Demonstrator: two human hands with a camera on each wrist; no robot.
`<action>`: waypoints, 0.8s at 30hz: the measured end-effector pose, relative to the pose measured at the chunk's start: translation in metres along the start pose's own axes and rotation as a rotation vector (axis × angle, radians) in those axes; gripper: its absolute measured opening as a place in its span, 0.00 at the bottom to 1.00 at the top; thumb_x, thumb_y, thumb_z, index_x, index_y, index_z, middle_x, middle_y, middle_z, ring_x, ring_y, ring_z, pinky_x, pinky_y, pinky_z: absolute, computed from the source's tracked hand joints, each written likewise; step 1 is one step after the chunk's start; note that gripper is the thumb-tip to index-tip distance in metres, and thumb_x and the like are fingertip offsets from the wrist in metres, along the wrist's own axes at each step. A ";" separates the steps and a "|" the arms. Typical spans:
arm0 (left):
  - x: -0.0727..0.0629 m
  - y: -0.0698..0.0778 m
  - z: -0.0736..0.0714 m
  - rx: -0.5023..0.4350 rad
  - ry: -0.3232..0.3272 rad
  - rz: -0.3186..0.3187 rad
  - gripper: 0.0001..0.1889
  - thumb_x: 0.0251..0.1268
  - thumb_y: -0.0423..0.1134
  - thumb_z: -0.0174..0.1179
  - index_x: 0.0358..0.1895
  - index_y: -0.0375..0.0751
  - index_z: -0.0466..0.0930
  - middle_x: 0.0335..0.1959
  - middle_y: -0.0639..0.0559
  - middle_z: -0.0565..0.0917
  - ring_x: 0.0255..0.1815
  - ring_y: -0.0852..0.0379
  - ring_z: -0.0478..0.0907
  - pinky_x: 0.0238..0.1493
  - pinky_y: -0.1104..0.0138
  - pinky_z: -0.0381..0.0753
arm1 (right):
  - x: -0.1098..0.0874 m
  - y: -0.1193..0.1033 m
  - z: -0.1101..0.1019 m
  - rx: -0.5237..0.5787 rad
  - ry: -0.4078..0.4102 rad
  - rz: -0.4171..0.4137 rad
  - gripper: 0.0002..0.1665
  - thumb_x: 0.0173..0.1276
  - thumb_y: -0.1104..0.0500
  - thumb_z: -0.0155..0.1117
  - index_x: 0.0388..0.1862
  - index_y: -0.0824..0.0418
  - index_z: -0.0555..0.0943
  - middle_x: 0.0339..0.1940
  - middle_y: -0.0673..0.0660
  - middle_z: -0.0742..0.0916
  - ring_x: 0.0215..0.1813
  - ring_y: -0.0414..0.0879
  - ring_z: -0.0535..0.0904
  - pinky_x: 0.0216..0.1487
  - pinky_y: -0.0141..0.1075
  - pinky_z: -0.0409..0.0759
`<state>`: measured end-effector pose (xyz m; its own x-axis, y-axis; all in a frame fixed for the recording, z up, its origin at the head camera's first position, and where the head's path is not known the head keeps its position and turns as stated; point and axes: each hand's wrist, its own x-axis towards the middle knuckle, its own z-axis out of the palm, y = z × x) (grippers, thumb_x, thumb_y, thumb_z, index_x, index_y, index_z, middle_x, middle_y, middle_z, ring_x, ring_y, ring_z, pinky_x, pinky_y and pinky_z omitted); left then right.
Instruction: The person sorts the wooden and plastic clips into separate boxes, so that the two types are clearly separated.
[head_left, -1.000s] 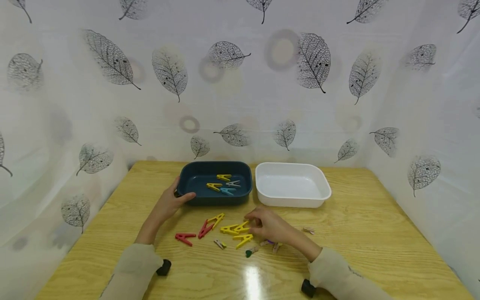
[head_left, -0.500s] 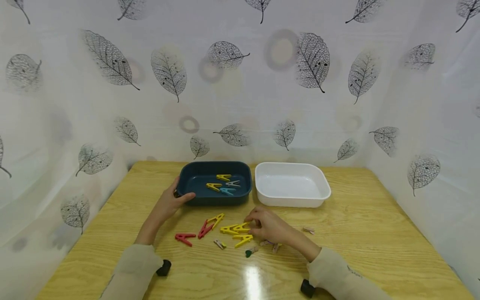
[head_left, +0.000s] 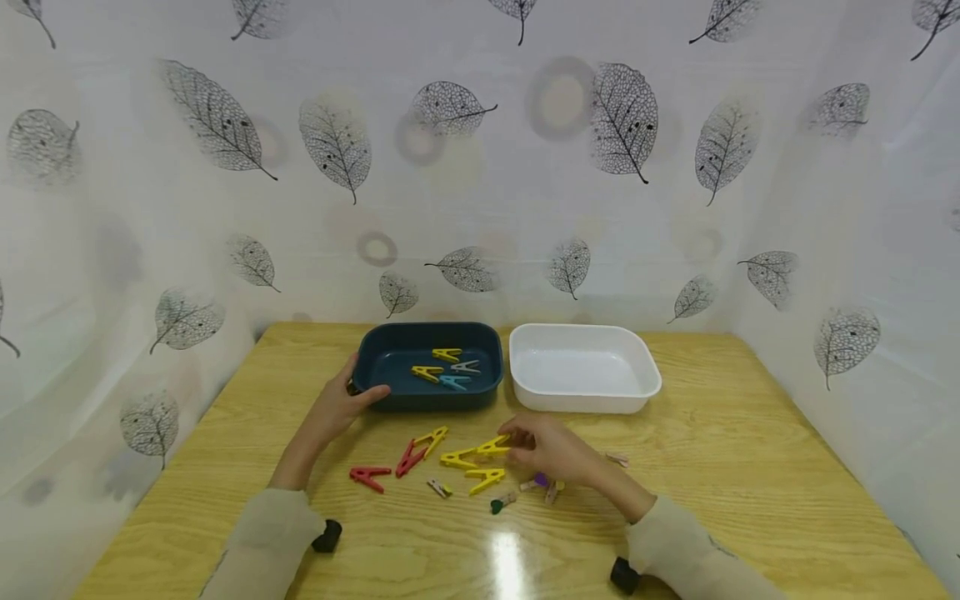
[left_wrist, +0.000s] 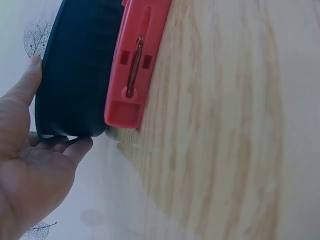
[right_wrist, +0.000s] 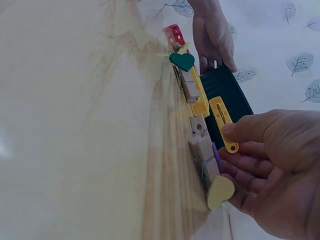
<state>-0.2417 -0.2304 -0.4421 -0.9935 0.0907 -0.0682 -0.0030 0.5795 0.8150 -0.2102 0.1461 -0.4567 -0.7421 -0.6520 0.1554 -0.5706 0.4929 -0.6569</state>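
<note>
Yellow clip (head_left: 492, 447), pinched by the right hand (head_left: 551, 450), juts left from its fingertips, long axis roughly along the tabletop's (head_left: 720, 433) back edge. Beyond and leftward, nearer that edge, sits a dark bin (head_left: 431, 402), left hand (head_left: 336, 408) gripping its left end. Curtain (head_left: 480, 183) (pale, leaf-printed) hangs behind.

Dark tray (left_wrist: 77, 75) cut off, left wrist view.

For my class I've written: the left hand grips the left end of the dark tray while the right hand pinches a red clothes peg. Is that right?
Not quite: one colour is wrong. The right hand pinches a yellow clothes peg, as the right wrist view shows. The left hand does grip the left end of the dark tray.
</note>
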 end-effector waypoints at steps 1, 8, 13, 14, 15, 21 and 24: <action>0.000 0.000 0.000 -0.003 0.000 -0.001 0.52 0.76 0.53 0.62 0.84 0.37 0.33 0.83 0.31 0.42 0.82 0.30 0.43 0.77 0.38 0.51 | -0.001 0.000 -0.001 0.002 0.007 -0.005 0.16 0.70 0.64 0.70 0.55 0.68 0.85 0.40 0.54 0.88 0.41 0.41 0.83 0.43 0.36 0.84; 0.001 -0.002 -0.001 -0.015 -0.003 -0.001 0.53 0.75 0.54 0.62 0.84 0.38 0.32 0.83 0.30 0.42 0.82 0.30 0.42 0.77 0.38 0.51 | -0.007 -0.006 -0.011 -0.010 0.011 0.012 0.15 0.71 0.63 0.70 0.55 0.66 0.85 0.42 0.55 0.89 0.41 0.41 0.83 0.43 0.35 0.84; 0.001 -0.002 -0.002 -0.017 -0.005 0.003 0.52 0.76 0.53 0.62 0.84 0.37 0.32 0.83 0.30 0.41 0.82 0.30 0.43 0.77 0.38 0.51 | -0.014 -0.012 -0.019 -0.016 0.021 0.011 0.15 0.70 0.64 0.70 0.55 0.66 0.86 0.43 0.55 0.89 0.41 0.40 0.82 0.42 0.35 0.84; 0.001 -0.002 -0.002 -0.018 -0.006 0.003 0.52 0.76 0.53 0.61 0.84 0.37 0.32 0.83 0.30 0.41 0.82 0.30 0.42 0.77 0.38 0.51 | -0.016 -0.013 -0.021 -0.019 0.026 0.012 0.15 0.70 0.64 0.70 0.55 0.66 0.86 0.43 0.55 0.89 0.41 0.40 0.82 0.42 0.35 0.84; 0.001 -0.002 -0.002 -0.018 -0.006 0.003 0.52 0.76 0.53 0.61 0.84 0.37 0.32 0.83 0.31 0.41 0.82 0.30 0.42 0.77 0.38 0.51 | -0.018 -0.013 -0.022 -0.020 0.030 0.013 0.16 0.70 0.63 0.70 0.55 0.67 0.86 0.43 0.54 0.89 0.40 0.40 0.82 0.41 0.35 0.84; 0.001 -0.002 -0.002 -0.013 -0.003 0.008 0.52 0.76 0.53 0.62 0.84 0.36 0.33 0.83 0.30 0.42 0.82 0.30 0.43 0.77 0.39 0.51 | -0.026 -0.017 -0.033 -0.035 0.062 -0.003 0.15 0.70 0.63 0.70 0.54 0.67 0.86 0.42 0.53 0.89 0.40 0.41 0.82 0.40 0.33 0.83; 0.002 -0.003 -0.002 -0.007 -0.002 0.009 0.53 0.76 0.54 0.62 0.84 0.36 0.33 0.83 0.30 0.42 0.82 0.30 0.43 0.77 0.39 0.51 | -0.027 -0.018 -0.037 -0.036 0.075 -0.023 0.14 0.70 0.63 0.71 0.53 0.67 0.86 0.42 0.53 0.88 0.40 0.41 0.82 0.40 0.34 0.84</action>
<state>-0.2434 -0.2335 -0.4436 -0.9933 0.0972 -0.0617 0.0052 0.5731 0.8195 -0.1929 0.1766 -0.4215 -0.7524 -0.6190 0.2254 -0.5986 0.4995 -0.6263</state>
